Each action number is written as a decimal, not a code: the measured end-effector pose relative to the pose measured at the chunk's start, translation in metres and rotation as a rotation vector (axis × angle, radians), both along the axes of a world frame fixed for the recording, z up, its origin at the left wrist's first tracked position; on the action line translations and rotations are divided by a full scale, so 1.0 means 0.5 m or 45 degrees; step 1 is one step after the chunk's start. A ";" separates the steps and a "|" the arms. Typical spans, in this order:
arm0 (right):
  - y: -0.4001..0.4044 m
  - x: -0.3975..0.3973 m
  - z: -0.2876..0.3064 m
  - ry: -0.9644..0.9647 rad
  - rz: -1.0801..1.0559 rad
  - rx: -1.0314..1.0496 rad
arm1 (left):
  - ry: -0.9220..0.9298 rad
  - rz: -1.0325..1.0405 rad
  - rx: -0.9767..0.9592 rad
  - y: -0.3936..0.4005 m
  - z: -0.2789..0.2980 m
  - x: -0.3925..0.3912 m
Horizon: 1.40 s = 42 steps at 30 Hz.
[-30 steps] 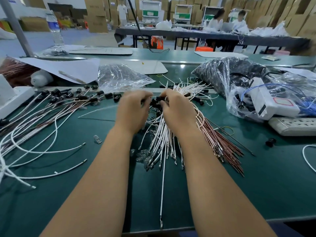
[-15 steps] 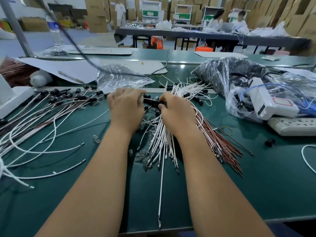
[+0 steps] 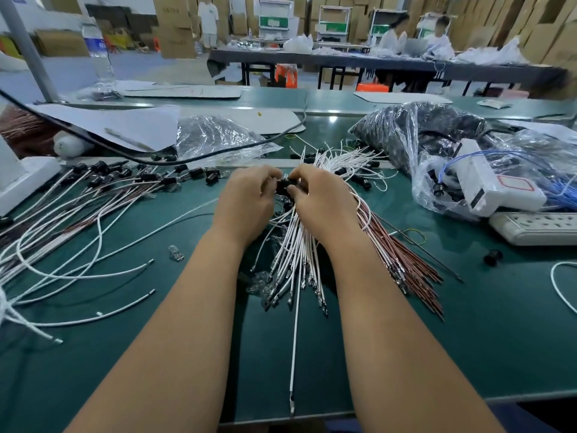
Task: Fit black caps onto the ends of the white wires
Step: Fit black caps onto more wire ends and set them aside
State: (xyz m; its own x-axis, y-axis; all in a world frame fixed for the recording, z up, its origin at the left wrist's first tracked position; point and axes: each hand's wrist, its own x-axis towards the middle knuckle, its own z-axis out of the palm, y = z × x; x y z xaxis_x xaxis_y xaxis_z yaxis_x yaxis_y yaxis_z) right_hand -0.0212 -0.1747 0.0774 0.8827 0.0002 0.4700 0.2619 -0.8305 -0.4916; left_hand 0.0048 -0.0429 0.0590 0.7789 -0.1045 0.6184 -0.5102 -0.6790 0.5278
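1. Left hand [image 3: 246,201] and right hand [image 3: 324,204] meet; both grips pinched on one small black plastic cap [image 3: 284,185].
2. Cap held above the green counter [image 3: 499,323], mid-width, toward the far edge.
3. Bundle of thin white wires [image 3: 296,254] lies beneath the hands.
4. Capped white wires [image 3: 93,195] spread toward the left edge.

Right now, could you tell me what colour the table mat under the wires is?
Dark green table mat, clearest in the head view.
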 end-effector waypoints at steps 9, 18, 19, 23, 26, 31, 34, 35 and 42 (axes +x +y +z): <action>-0.003 0.006 -0.008 -0.008 0.026 0.165 | 0.193 -0.047 -0.360 -0.002 0.005 -0.003; -0.002 0.011 -0.007 -0.115 0.038 0.428 | 0.305 -0.032 -0.528 0.005 0.006 0.000; -0.004 0.013 -0.008 -0.122 0.034 0.450 | 0.319 -0.043 -0.547 0.006 0.006 -0.001; -0.006 0.018 -0.009 -0.105 0.041 0.538 | 0.389 -0.085 -0.601 0.006 0.012 -0.009; -0.008 0.019 -0.009 -0.136 0.024 0.554 | 0.430 -0.112 -0.652 0.008 0.017 -0.011; -0.007 0.019 -0.005 -0.126 0.008 0.646 | 0.396 -0.192 -0.685 0.008 0.018 -0.013; -0.006 0.021 -0.003 -0.110 -0.007 0.679 | 0.352 -0.197 -0.692 0.009 0.018 -0.011; -0.006 0.021 -0.003 -0.108 -0.011 0.685 | 0.340 -0.203 -0.687 0.009 0.018 -0.010; -0.004 0.021 -0.007 -0.076 0.027 0.638 | 0.315 -0.234 -0.636 0.003 0.015 -0.008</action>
State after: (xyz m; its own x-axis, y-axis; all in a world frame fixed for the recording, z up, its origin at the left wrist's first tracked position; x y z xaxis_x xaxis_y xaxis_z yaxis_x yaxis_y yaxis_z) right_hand -0.0108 -0.1766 0.0740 0.8567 -0.2208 0.4662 0.3158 -0.4902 -0.8124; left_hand 0.0008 -0.0414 0.0664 0.9029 0.0059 0.4298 -0.4171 -0.2291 0.8795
